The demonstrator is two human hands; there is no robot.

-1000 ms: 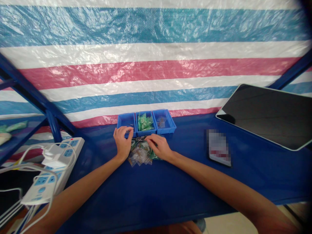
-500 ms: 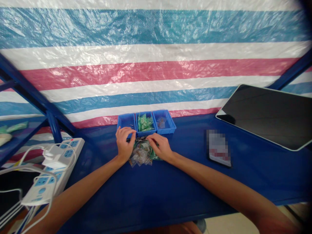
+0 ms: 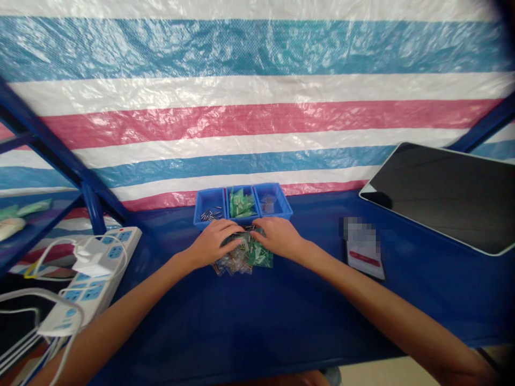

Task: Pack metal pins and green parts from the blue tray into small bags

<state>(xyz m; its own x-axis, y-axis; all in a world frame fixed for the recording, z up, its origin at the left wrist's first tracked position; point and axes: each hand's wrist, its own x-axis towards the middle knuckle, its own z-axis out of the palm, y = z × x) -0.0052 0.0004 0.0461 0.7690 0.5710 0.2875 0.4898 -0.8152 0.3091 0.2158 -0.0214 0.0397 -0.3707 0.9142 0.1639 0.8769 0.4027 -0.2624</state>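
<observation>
My left hand (image 3: 215, 242) reaches over the left side of a low pile, thumb and fingers apart. Opposite it, my right hand (image 3: 278, 236) curves over the pile's upper right, with a gap between thumb and fingers. The pile has clear plastic packets (image 3: 234, 261) holding brownish metal pieces, and green packets (image 3: 262, 256) to their right. Thin dark metal pins (image 3: 249, 228) lie between my fingertips, partly hidden. Just behind stand three joined blue bins: the left bin (image 3: 210, 194) has loose metal pins (image 3: 209, 215), the middle one green packets (image 3: 241, 202), the right one clear packets (image 3: 267, 203).
A white power strip (image 3: 112, 279) with plugs and cables lies on the left. To the right are a phone (image 3: 364, 258) and a large dark-screened panel (image 3: 446, 193). Striped plastic sheeting (image 3: 257, 115) hangs behind the blue table (image 3: 241, 321), between blue frame bars (image 3: 93, 206).
My left hand has moved from the left bin's front edge right and down over the pile, its fingers lower. Several more pins lie visible in that bin. My right hand has shifted slightly right.
</observation>
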